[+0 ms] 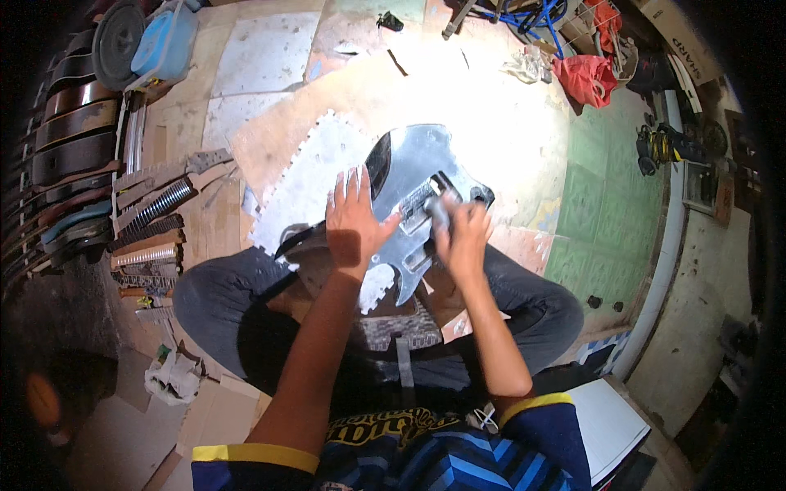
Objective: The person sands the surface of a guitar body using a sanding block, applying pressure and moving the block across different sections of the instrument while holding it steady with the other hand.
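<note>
A grey-silver electric guitar body (422, 151) with black edges lies across my lap, its cut-out cavities facing up. Flat on its left part rests my left hand (352, 217), fingers spread and holding nothing. My right hand (465, 241) is closed around a small grey object (438, 211) over the cavities near the middle of the body. Motion blurs that object, so its kind cannot be made out. Beneath the guitar body lies a white sheet (315, 155) with a jagged edge, partly covered by the body and my left hand.
Several guitar bodies (78, 131) are stacked at the far left. Beside them lie springs (160, 204) and strips of wood. A blue plastic tub (168, 45) stands at the back left. Back right are a red bag (585, 80) and blue tubing (536, 15). My bent legs flank the guitar body.
</note>
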`<control>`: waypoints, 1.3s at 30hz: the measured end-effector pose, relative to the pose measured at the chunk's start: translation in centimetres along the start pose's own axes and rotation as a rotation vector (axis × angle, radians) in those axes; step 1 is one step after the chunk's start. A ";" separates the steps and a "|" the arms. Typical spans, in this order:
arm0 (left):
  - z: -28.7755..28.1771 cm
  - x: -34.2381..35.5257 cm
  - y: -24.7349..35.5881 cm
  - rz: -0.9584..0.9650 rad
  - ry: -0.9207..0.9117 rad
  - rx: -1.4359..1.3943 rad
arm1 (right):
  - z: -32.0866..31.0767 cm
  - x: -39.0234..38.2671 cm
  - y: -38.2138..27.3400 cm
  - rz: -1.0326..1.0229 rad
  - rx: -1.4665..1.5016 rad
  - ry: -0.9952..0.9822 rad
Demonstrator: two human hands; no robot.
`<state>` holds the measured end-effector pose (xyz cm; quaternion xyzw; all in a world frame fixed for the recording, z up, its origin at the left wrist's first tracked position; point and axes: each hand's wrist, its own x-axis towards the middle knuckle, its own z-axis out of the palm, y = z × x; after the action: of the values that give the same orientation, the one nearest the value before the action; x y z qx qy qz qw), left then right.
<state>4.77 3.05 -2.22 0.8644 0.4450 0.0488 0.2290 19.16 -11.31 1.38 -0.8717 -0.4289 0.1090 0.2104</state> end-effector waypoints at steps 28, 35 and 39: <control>0.5 -3.4 1.4 0.514 -0.039 0.002 | -7.4 -3.8 8.9 0.188 0.639 0.242; 2.1 -4.9 5.8 0.509 -0.090 0.036 | -7.6 -6.7 9.4 0.465 0.826 0.390; 2.1 -3.9 7.8 0.475 -0.064 0.087 | -6.4 -5.3 9.1 0.492 0.887 0.355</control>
<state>8.87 -4.66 -0.24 0.9549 0.2233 0.0547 0.1877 24.72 -22.23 2.94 -0.7789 -0.0825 0.1769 0.5961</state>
